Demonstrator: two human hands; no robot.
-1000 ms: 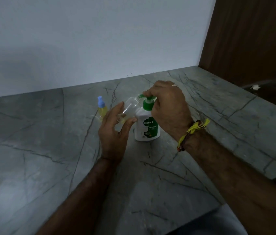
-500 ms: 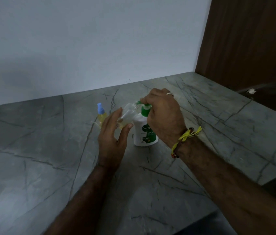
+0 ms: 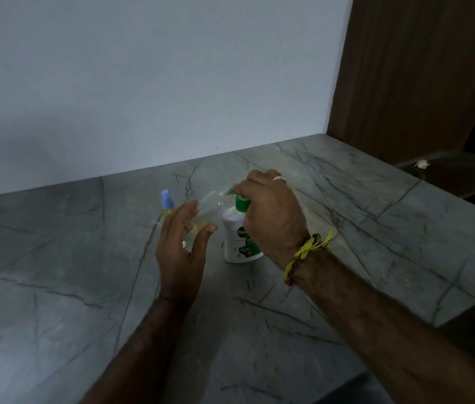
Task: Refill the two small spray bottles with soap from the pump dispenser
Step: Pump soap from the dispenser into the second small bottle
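A white pump dispenser (image 3: 237,240) with a green pump head stands upright on the grey stone counter (image 3: 347,217). My right hand (image 3: 271,217) sits curled over the pump head, covering most of it. My left hand (image 3: 182,252) holds a small clear spray bottle (image 3: 211,207) with no cap, tilted so its open neck meets the green nozzle; a little yellow liquid lies in its lower end. A second small spray bottle (image 3: 167,204) with a blue cap and yellow liquid stands just left of my left hand.
A pale wall runs along the back of the counter. A brown wooden panel (image 3: 405,68) rises at the right, with a dark lower shelf holding a small white scrap (image 3: 421,163). The counter's front edge drops off at the lower right.
Both hands, the clear bottle and the dispenser keep the same pose. The whole scene has slid lower in the view as my head tilted up.
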